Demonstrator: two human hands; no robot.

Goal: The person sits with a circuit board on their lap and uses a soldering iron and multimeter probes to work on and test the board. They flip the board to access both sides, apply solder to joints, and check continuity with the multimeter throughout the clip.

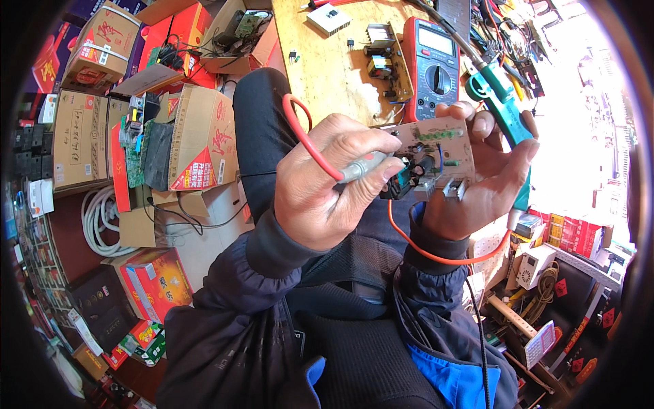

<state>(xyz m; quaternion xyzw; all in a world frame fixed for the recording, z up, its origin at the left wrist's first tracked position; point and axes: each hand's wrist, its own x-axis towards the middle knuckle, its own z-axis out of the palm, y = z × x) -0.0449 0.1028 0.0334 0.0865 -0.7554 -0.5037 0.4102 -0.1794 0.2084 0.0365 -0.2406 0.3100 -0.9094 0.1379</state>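
Note:
In front of my lap, my right hand (487,180) grips a small circuit board (460,144) from its right side. The board carries a row of green parts, dark cylindrical components and metal heat sinks near its lower edge. Between thumb and fingers, my left hand (310,187) pinches a grey plug-like end (363,165) of a red cable (300,133), close to the board's left edge. Whether its tip touches the board is hidden. A teal-handled tool (503,102) passes behind my right hand; an orange-red cable (446,260) runs from its lower end. I cannot tell whether that hand holds it.
A red-cased multimeter (436,75) lies on the wooden table (334,68), beside another component board (395,61) and a white block (328,20). Cardboard boxes (204,136) with electronics stand to the left, near a coiled white cable (99,221). Lower right holds a hammer-like tool (511,315).

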